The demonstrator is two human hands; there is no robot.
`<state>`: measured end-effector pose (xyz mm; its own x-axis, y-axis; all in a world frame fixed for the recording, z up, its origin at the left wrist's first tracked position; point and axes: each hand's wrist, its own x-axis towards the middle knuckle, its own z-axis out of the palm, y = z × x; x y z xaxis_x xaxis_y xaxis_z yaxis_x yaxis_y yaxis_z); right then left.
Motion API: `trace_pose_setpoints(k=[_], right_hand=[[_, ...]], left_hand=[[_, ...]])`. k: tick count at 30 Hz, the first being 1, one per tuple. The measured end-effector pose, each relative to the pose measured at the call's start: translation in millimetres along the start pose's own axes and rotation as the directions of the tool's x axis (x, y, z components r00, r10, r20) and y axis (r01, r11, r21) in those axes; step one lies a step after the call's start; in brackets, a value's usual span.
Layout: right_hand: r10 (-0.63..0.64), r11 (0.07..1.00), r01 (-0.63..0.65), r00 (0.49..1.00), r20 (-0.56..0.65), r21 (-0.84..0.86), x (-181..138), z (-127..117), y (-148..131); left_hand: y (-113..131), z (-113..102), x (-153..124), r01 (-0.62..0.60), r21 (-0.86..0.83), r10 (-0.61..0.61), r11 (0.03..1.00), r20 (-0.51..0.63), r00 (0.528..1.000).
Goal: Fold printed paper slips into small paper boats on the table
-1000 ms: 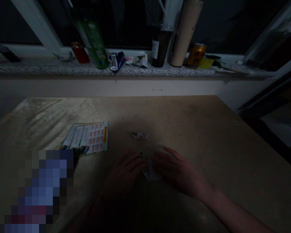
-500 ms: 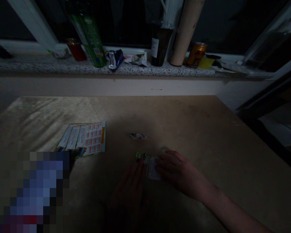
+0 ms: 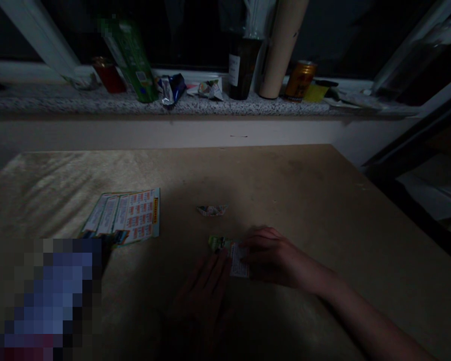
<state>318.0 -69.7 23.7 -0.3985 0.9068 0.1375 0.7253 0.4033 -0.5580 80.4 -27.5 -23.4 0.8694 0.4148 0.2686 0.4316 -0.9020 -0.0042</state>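
Observation:
A small printed paper sheet (image 3: 240, 263), green at its far left corner and white with fine text on the right, lies on the table in front of me. My left hand (image 3: 206, 281) rests flat across its left part, fingers stretched out, in deep shadow. At the sheet's right edge my right hand (image 3: 272, 253) is closed, thumb and bent fingers pinching the paper; the exact contact is dark. Just beyond the sheet sits a small folded paper boat (image 3: 212, 210), touched by neither hand.
Several printed leaflets (image 3: 126, 215) lie fanned out on the left of the table (image 3: 270, 175), beside a pixelated blue patch (image 3: 60, 286). On the granite sill (image 3: 195, 106) stand a green bottle (image 3: 135, 65), a dark cup (image 3: 242, 67), a cardboard tube (image 3: 283, 50) and an orange can (image 3: 300, 80).
My right hand has lifted slightly and its fingers have curled more at the paper's right edge. The left hand has slid a little right over the sheet. The view has shifted slightly.

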Motion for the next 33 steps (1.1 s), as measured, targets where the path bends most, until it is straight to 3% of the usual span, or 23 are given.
trace_pose_setpoints(k=[4,8,15,33], right_hand=[[0.031,0.996,-0.03,0.999,-0.009,0.079,2,0,3],[0.106,0.989,-0.092,0.988,-0.112,0.118,7,11,5],[0.304,0.94,-0.338,0.888,-0.345,-0.043,20,38,5],[0.274,0.881,-0.376,0.9,-0.34,-0.287,28,51,6]], left_hand=[[0,-2,-6,0.034,-0.063,-0.029,0.997,0.068,0.997],[0,-2,-8,0.023,-0.094,-0.015,0.995,0.081,0.997],[8,2,-4,0.058,-0.103,-0.055,0.993,0.032,0.998],[8,0,-3,0.032,-0.114,-0.026,0.993,0.057,0.998]])
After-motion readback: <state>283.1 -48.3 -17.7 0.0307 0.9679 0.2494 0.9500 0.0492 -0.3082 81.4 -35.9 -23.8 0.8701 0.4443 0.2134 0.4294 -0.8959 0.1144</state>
